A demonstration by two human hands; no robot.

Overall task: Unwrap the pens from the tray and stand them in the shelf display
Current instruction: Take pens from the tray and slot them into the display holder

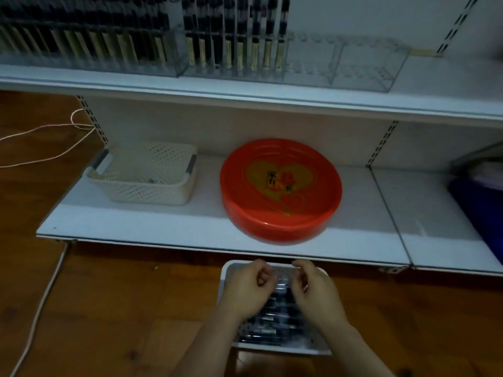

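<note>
A white tray [275, 349] lies on the wooden floor just in front of the lower shelf, filled with several dark wrapped pens [275, 319]. My left hand [249, 288] and my right hand [313, 291] hover close together over the tray's far half, fingers curled and thumbs against forefingers. I make out nothing between the fingers in the blur. On the upper shelf stands the clear display rack [340, 61]: dark pens [234, 36] stand upright in its left part, and its right compartments hold none.
A red round dish [281, 227] with a yellow heart and a cream perforated basket [144, 172] sit on the lower white shelf [163, 229]. A blue object [479, 202] lies at the right edge. Cables [40, 295] run across the floor at the left.
</note>
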